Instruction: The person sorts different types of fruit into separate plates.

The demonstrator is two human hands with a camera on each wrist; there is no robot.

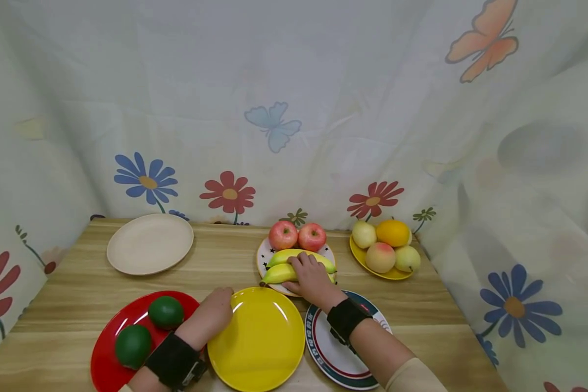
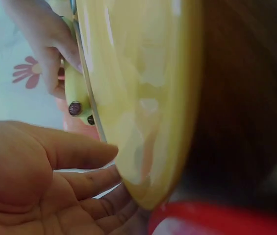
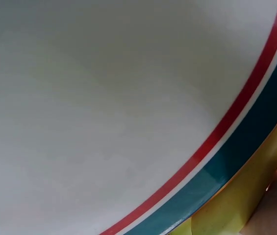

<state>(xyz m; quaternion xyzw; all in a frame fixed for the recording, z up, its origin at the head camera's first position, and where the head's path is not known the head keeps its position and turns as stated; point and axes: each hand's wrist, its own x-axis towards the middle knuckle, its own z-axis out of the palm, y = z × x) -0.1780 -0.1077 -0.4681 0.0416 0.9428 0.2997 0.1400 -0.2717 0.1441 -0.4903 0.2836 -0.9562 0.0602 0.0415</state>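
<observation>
Backed by one pale, softly creased cloth curtain (image 1: pixel 201 109), printed with daisy-like flowers (image 1: pixel 229 194) and two clear butterflies (image 1: pixel 273 128), orange and blue. Below, one wood-grain desk (image 1: pixel 225 258) with six plates: one glossy round red plate (image 1: pixel 127 313), one glossy round yellow plate (image 1: pixel 256 340), one round white plate with a teal-and-red band (image 1: pixel 325 343), one matte round beige plate (image 1: pixel 150 244), one small white star-printed plate (image 1: pixel 262 255), one small deep-yellow plate (image 1: pixel 389 275). Reaching in, two bare grips, each with one black wristband (image 1: pixel 175 360). At the far-left rim of the glossy yellow one, the left grip (image 1: pixel 214 311), with fingers loosely extended and thumb at the edge; firmness of contact hard to tell. Over the star-printed plate, the right grip (image 1: pixel 313 275), curled round the smooth, curved yellow bananas (image 1: pixel 279 274), two visible, lying there in front of two round, red-blushed apples (image 1: pixel 283 235). On the red plate, two dark green egg-shaped fruits (image 1: pixel 133 347), near each other. Crowded together on the deep-yellow plate: one oval orange-yellow fruit (image 1: pixel 392 233), one round blushed peach-like fruit (image 1: pixel 380 257), two round pale yellow fruits (image 1: pixel 408 258), plus one mostly hidden.
</observation>
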